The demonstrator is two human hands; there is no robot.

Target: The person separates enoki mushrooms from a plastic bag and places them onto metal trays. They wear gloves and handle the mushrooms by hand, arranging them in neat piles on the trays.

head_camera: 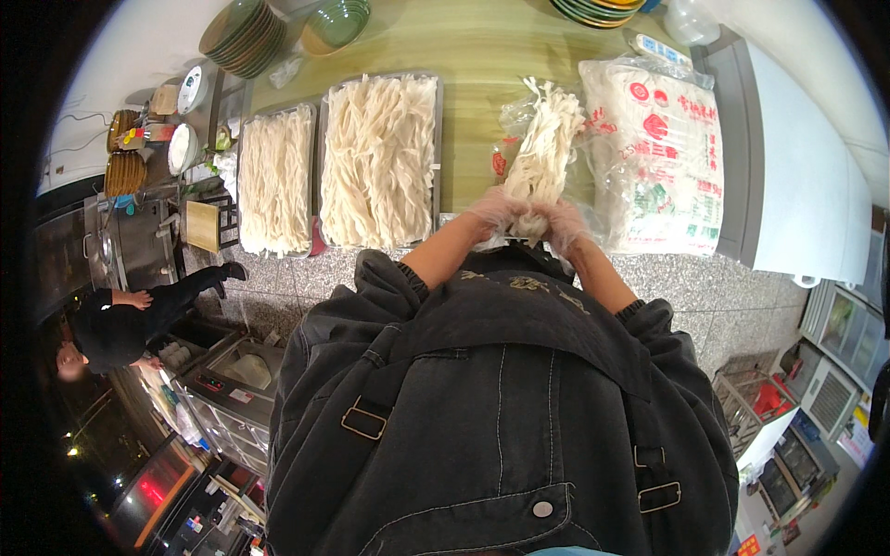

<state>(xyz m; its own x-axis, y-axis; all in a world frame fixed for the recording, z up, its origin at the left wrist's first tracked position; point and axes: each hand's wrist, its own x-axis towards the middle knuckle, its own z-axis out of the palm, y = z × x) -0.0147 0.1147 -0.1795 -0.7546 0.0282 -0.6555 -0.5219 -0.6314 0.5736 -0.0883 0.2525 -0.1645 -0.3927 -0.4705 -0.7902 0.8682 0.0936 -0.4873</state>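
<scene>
A long bundle of pale flat rice noodles [544, 149] lies over a clear printed plastic bag [511, 149] at the table's near edge. My left hand [499, 210] grips the bundle's near end from the left, and my right hand [564, 221] holds it from the right. Both wear clear plastic gloves. To the left, a large tray [437, 139] is heaped with loosened noodles [379, 160]. Beyond it stands a narrower tray [312, 160], also full of noodles [276, 181]. Just right of my hands is a big clear bag of packed noodles [653, 160], bearing red and green print.
Stacked bowls [243, 38], a green bowl [338, 24] and stacked plates [599, 10] stand along the table's far side. A power strip [660, 50] lies behind the noodle bag. A white cabinet [799, 160] borders the right. Another person [132, 323] is at the left, by a counter.
</scene>
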